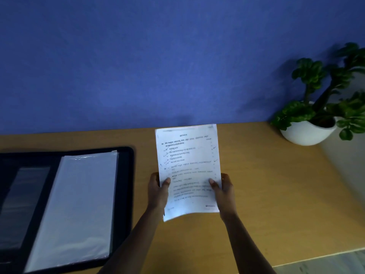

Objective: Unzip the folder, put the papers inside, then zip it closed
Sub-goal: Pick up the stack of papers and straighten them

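A stack of white printed papers (188, 167) is held upright above the wooden desk (266, 194), its top edge near the blue wall. My left hand (158, 189) grips the stack's left edge and my right hand (225, 187) grips its right edge, thumbs on the printed face. The black zip folder (126, 194) lies open and flat on the desk to the left, apart from the papers. Clear plastic sleeves (77, 206) fill its right half; its left half is dark and partly cut off by the frame.
A green plant in a white bowl-shaped pot (306, 133) stands at the desk's far right corner. A blue wall (138, 66) runs along the back edge. The desk's right edge drops to a pale floor (335, 264).
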A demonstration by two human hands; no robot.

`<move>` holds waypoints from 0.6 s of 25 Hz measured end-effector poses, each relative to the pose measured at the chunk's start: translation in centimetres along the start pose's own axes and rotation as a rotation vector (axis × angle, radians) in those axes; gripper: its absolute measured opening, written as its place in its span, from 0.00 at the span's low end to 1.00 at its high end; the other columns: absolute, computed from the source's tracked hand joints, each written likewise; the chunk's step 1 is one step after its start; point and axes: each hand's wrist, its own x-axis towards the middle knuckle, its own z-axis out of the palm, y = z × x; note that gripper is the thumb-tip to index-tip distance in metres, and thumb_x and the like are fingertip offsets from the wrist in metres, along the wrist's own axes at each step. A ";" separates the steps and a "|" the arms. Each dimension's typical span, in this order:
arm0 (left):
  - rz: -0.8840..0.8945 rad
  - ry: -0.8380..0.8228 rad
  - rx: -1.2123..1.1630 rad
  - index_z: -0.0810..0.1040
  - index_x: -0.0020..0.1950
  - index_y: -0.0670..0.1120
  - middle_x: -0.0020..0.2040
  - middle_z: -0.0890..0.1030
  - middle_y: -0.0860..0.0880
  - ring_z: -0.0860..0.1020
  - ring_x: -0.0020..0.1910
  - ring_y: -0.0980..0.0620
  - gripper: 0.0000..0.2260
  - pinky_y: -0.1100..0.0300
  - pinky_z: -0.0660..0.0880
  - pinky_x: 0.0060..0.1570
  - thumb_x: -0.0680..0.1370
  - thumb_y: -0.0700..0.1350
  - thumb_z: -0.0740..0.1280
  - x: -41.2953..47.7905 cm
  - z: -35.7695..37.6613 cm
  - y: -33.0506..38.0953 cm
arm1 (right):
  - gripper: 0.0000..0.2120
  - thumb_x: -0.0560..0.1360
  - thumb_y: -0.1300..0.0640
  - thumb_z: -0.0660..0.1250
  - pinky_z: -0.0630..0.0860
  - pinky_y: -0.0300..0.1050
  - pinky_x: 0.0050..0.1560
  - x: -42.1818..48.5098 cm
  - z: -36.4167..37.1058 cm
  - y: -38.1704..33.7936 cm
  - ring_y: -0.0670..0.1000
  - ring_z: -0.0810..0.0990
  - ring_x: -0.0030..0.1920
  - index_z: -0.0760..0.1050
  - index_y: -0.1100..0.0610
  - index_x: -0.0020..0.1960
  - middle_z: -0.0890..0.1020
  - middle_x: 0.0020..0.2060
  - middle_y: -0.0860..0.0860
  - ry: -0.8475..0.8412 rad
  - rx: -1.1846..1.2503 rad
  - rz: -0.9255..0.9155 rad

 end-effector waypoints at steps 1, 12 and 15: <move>0.052 -0.025 -0.026 0.73 0.53 0.44 0.49 0.81 0.47 0.82 0.48 0.47 0.05 0.57 0.79 0.42 0.78 0.36 0.64 0.0 -0.6 0.6 | 0.13 0.77 0.62 0.68 0.81 0.46 0.42 0.0 -0.1 -0.7 0.54 0.84 0.49 0.71 0.55 0.60 0.84 0.50 0.51 -0.024 0.041 -0.035; 0.259 -0.182 -0.030 0.68 0.63 0.53 0.57 0.79 0.54 0.80 0.53 0.60 0.15 0.65 0.79 0.44 0.80 0.38 0.62 -1.1 -3.6 1.6 | 0.12 0.78 0.65 0.66 0.80 0.42 0.50 -1.0 -0.3 -2.4 0.49 0.81 0.53 0.75 0.55 0.59 0.83 0.52 0.48 -0.126 0.053 -0.197; 0.313 -0.205 -0.013 0.64 0.62 0.63 0.59 0.77 0.59 0.78 0.56 0.64 0.19 0.67 0.79 0.45 0.81 0.40 0.62 -1.2 -4.1 2.1 | 0.13 0.77 0.67 0.66 0.81 0.48 0.54 -1.6 0.1 -2.0 0.50 0.81 0.56 0.71 0.57 0.60 0.82 0.53 0.50 -0.131 0.136 -0.187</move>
